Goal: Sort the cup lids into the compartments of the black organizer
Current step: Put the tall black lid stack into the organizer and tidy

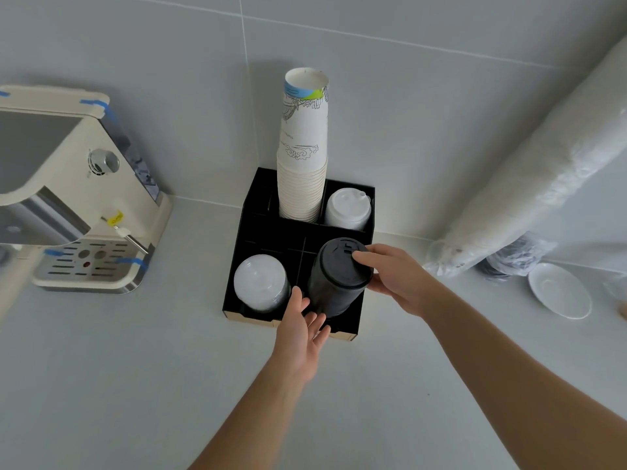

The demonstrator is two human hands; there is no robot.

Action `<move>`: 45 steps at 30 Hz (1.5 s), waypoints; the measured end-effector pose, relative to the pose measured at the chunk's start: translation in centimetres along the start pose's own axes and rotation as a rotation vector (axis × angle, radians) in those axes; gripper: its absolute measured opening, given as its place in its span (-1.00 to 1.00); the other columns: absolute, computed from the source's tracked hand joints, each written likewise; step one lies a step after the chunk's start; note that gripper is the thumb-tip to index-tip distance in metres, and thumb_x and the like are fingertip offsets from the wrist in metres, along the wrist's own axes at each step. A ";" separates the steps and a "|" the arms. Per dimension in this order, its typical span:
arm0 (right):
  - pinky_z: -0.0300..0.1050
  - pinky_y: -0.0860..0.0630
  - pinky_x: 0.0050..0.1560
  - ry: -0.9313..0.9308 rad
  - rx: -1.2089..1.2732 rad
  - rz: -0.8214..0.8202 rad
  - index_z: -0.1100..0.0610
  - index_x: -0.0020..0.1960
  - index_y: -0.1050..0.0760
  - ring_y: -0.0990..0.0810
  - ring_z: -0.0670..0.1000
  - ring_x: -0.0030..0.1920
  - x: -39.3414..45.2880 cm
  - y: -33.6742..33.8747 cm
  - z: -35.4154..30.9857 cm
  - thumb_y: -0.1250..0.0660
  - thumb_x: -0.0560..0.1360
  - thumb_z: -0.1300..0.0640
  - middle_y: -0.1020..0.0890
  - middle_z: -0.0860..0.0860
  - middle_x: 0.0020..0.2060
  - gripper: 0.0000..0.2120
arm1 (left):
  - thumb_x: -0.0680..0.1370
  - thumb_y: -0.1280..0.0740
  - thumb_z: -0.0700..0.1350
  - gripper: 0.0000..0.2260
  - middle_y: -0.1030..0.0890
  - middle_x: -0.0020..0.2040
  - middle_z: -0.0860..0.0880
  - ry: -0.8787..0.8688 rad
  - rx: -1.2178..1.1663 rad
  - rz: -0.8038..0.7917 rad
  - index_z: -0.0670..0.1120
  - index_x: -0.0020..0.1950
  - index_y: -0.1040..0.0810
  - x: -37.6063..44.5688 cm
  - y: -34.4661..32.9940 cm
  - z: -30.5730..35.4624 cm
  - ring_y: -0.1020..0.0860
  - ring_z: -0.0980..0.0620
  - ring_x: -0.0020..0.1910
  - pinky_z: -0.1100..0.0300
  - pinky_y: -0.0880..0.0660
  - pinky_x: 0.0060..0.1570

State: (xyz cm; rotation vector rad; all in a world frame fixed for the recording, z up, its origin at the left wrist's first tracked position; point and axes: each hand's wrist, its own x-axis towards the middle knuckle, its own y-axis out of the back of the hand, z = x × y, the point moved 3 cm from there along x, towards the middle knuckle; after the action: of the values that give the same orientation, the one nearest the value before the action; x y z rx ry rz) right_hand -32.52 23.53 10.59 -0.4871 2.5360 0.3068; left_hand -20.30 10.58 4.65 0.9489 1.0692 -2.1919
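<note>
Together, both hands steadied a tall stack of black plastic cup lids in the front-right compartment of the black square organizer: right hand fingers on top, left hand spread, seemingly touching its base.

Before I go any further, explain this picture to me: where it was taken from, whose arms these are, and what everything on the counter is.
This is a single picture from a camera worn on a person's head, looking forward and down, so the two bare arms entering from below are that person's own. No robot is involved.

In the middle stands a black organizer with several compartments. At its back are a tall stack of paper cups and a stack of white lids. At front left sits a stack of clear lids.

The right hand grips the top of a stack of black lids in the front right compartment, while the open left hand steadies it from the front.

Elsewhere on the counter: a coffee machine at left, and at right a long plastic-wrapped sleeve leaning on the wall, and a white saucer.
</note>
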 end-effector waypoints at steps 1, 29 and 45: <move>0.01 -0.57 0.27 0.002 -0.009 -0.007 0.11 0.13 -0.64 -0.69 0.05 0.10 0.2 -0.1 0.0 -0.41 0.53 0.08 -0.73 0.04 0.07 -0.80 | 0.59 -0.22 0.17 -0.46 -0.36 0.43 -0.22 0.003 0.003 0.008 -0.13 0.45 -0.35 0.1 0.0 0.0 -0.44 -0.12 0.37 -0.04 -0.40 0.32; 0.00 -0.64 0.15 0.164 -0.218 0.020 -0.15 0.03 -0.61 -0.71 -0.06 0.00 1.7 -2.2 0.6 -0.40 0.51 -0.05 -0.74 -0.09 -0.06 -0.90 | 0.53 -0.27 0.14 -0.56 -0.60 0.20 0.08 -0.434 0.787 0.009 0.02 0.38 -0.45 -0.2 -1.9 6.1 -0.54 0.07 0.23 0.03 -0.47 0.29; -0.06 -0.58 0.18 0.101 -0.147 0.034 -0.20 0.00 -0.60 -0.66 -0.10 0.06 0.3 -1.4 1.0 -0.35 0.56 -0.06 -0.71 -0.13 -0.01 -0.94 | 0.53 -0.29 0.14 -0.55 -0.61 0.11 0.12 -0.461 0.986 -0.064 0.05 0.40 -0.45 0.7 -2.7 6.5 -0.55 0.08 0.18 0.03 -0.47 0.27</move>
State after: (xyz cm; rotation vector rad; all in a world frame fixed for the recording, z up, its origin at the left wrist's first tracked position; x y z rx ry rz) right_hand -31.75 22.51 9.44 -0.5281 2.6335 0.4954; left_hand -24.98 6.69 8.24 0.6769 -0.2576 -2.8104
